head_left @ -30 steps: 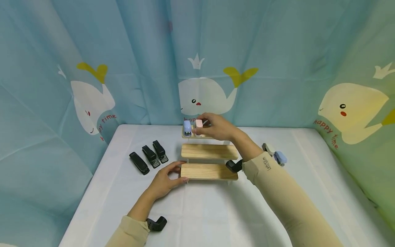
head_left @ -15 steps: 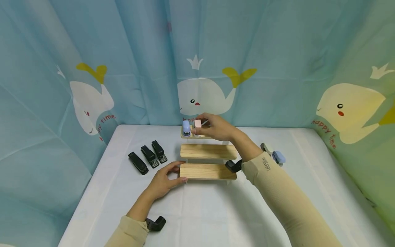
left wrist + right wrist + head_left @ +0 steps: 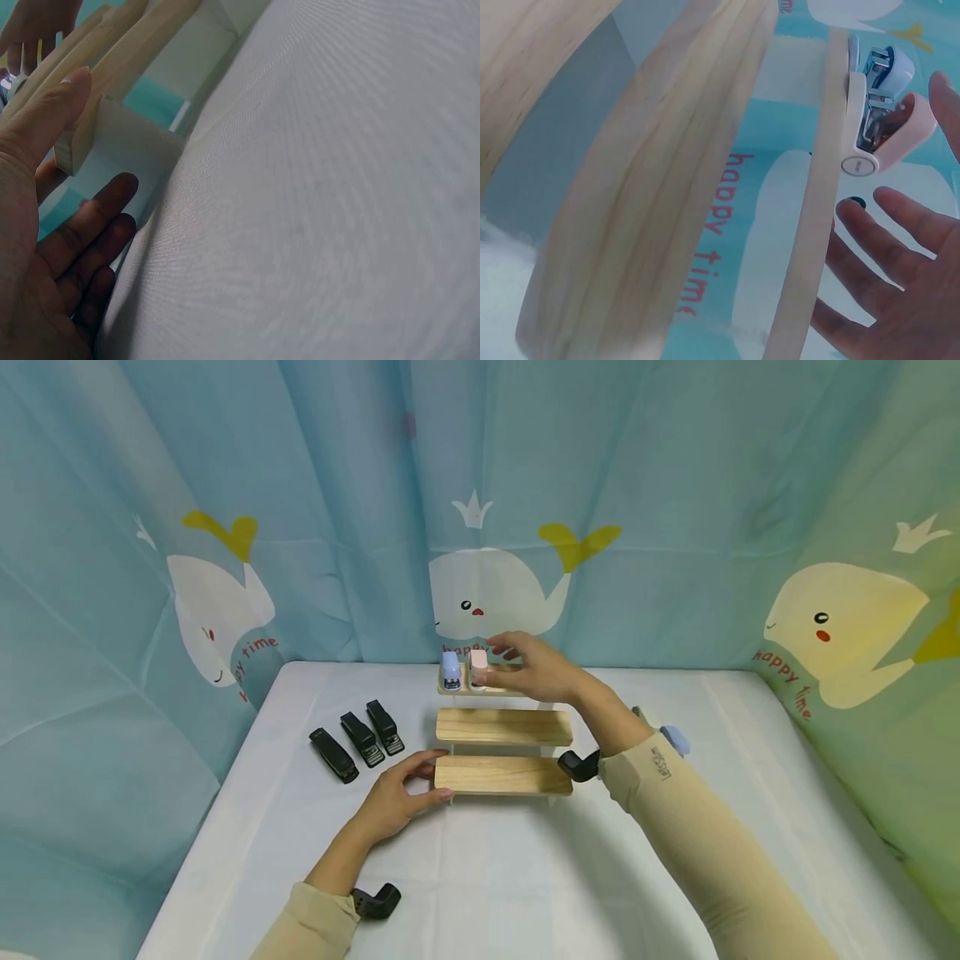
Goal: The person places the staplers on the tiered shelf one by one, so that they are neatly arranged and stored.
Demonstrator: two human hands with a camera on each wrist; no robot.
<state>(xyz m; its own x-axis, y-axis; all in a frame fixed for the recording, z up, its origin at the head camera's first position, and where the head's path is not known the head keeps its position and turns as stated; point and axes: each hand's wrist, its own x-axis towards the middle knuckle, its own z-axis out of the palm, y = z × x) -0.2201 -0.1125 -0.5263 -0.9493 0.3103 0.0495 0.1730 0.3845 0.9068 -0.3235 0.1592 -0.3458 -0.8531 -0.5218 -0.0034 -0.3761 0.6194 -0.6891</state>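
Note:
A three-tier wooden display stand point(image 3: 502, 775) stands mid-table on pale supports. My left hand point(image 3: 392, 803) holds the left end of its lowest board, thumb along the front corner and index finger at the back. On the top board, a pink mini stapler point(image 3: 478, 665) sits beside a blue stapler point(image 3: 451, 670). My right hand point(image 3: 546, 672) is just right of the pink stapler with its fingers spread. In the right wrist view, a gap shows between that hand's fingers point(image 3: 885, 266) and the pink stapler point(image 3: 906, 136), which rests on the board.
Three black staplers point(image 3: 363, 739) lie in a slanted row on the white table point(image 3: 480, 877), left of the stand. Another blue stapler point(image 3: 677, 741) and a pale one point(image 3: 645, 716) lie on the right, partly behind the right sleeve. A blue whale-print curtain point(image 3: 337, 485) hangs behind.
My right hand has let go of the pink stapler and drawn slightly right, its fingers spreading. The stapler stays on the top board; my left hand keeps its hold on the stand.

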